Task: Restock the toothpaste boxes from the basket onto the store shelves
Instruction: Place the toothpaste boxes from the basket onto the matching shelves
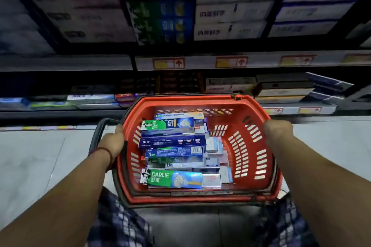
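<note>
- Fingers [120, 127] of the left hand [112, 142] curl over the left rim of the red basket [251, 146], beside its black handle [96, 136]. The right hand [278, 132] grips the right rim, its fingertips hidden past the knuckles.
- The toothpaste boxes [172, 142] lie flat in a loose pile along the basket's left wall. A green Darlie box [172, 179] sits nearest the near edge.
- The shelves [200, 62] stand just beyond the basket's far rim and hold rows of boxes, blurred here.
- Step in hand, as I judge it: bringing the basket up to the shelves. No box is lifted yet.
- The next move calls for freeing one hand, by setting the basket down or holding it one-handed. The free hand can then take a top box and find its matching row.
</note>
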`<state>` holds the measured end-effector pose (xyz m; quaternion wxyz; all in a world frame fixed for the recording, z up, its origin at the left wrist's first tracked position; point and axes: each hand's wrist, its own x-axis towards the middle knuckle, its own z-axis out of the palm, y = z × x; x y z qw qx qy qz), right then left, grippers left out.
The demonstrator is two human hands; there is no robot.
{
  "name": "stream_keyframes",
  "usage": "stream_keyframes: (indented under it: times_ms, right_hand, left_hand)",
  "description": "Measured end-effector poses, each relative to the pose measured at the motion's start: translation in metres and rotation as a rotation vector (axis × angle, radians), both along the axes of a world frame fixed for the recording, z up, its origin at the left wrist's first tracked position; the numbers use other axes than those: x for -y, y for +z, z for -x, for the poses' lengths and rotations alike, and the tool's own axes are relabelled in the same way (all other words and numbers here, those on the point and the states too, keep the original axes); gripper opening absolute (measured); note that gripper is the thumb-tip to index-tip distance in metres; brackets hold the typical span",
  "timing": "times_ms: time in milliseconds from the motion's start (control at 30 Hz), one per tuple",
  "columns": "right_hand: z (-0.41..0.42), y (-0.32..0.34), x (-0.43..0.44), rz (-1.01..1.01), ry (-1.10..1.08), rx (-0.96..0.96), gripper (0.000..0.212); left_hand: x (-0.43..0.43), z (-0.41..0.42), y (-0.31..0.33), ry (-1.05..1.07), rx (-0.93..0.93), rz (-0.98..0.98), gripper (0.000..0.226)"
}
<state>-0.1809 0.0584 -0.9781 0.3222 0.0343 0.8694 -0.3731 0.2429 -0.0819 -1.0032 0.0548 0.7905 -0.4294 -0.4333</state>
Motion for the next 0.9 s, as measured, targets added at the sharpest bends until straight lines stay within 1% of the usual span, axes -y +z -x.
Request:
stream_keyframes:
  times_ms: [33, 67, 100, 133, 167, 267, 367, 433, 500, 567, 633, 700, 767, 833, 900]
  right_hand:
    - [-0.008, 0.003, -0.004, -0.043, -0.001, -0.039, 0.012]
    - [-0.008, -0.004, -0.01, -0.054, 0.014, -0.075, 0.025]
    - [-0.011, -0.007, -0.017, -0.131, 0.117, -0.131, 0.044]
    - [-0.02, 0.0, -0.024, -0.182, 0.223, -0.182, 0.055]
    - [-0.028, 0.009, -0.028, -0.226, 0.302, -0.229, 0.059]
    - [-0.042, 0.022, -0.045, -0.199, 0.423, -0.314, 0.062]
    - [-0.047, 0.014, -0.065, -0.16, 0.509, -0.377, 0.066]
    - [-0.053, 0.012, -0.071, -0.203, 0.58, -0.407, 0.07]
    - [-0.063, 0.014, -0.073, -0.268, 0.65, -0.436, 0.067]
    - [-0.077, 0.019, -0.069, -0.222, 0.736, -0.459, 0.062]
    - [-0.094, 0.018, -0.066, -0.104, 0.85, -0.418, 0.055]
    - [-0.111, 0.01, -0.065, -0.026, 0.952, -0.348, 0.053]
    - [-0.126, -0.001, -0.061, 0.033, 0.969, -0.257, 0.055]
    - [-0.138, -0.011, -0.054, 0.079, 0.945, -0.196, 0.053]
    - [-0.147, -0.02, -0.049, 0.096, 0.931, -0.159, 0.05]
  left_hand:
    - [-0.005, 0.003, 0.002, -0.015, 0.024, 0.021, 0.098]
    - [-0.012, 0.004, 0.005, -0.044, 0.037, 0.049, 0.091]
    - [-0.021, 0.008, 0.009, -0.078, 0.056, 0.085, 0.082]
    - [-0.031, 0.011, 0.012, -0.101, 0.081, 0.115, 0.073]
    - [-0.039, 0.015, 0.015, -0.114, 0.106, 0.128, 0.065]
    - [-0.054, 0.02, 0.023, -0.183, 0.134, 0.181, 0.052]
    - [-0.069, 0.027, 0.032, -0.243, 0.194, 0.208, 0.055]
    - [-0.078, 0.033, 0.033, -0.277, 0.251, 0.236, 0.053]
    - [-0.087, 0.039, 0.033, -0.335, 0.282, 0.329, 0.043]
    - [-0.099, 0.048, 0.034, -0.395, 0.264, 0.417, 0.028]
    - [-0.105, 0.055, 0.028, -0.476, 0.266, 0.458, 0.02]
    - [-0.106, 0.057, 0.021, -0.513, 0.324, 0.462, 0.019]
    - [-0.103, 0.054, 0.011, -0.509, 0.388, 0.536, 0.021]
    - [-0.101, 0.052, 0.002, -0.499, 0.358, 0.602, 0.027]
    - [-0.101, 0.054, -0.005, -0.488, 0.288, 0.506, 0.025]
